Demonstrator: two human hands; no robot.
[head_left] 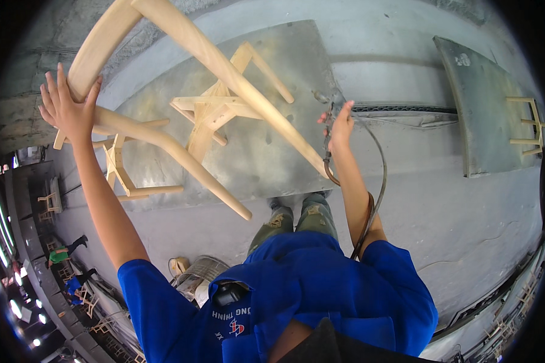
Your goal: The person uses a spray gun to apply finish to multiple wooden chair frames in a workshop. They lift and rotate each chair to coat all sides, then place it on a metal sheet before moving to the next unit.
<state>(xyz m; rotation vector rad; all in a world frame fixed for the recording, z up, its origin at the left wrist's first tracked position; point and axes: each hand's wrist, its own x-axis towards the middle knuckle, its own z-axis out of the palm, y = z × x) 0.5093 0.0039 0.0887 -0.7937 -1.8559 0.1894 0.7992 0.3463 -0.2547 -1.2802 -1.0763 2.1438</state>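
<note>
A pale, bare wooden chair frame with a curved top rail fills the upper left, close to me. My left hand lies on its curved rail, fingers stretched out and spread, thumb on the other side of the wood. Below the rail, the frame's crossed seat braces show over a grey tabletop. To the right, my right hand is closed round a spray gun, partly hidden by the fingers. From the gun a dark hose loops down along my right forearm.
A worn grey board lies under the chair. Another smaller wooden frame is at left. Far right, a grey panel bears a wooden frame. A wire basket stands by my legs. People and chairs are at far left.
</note>
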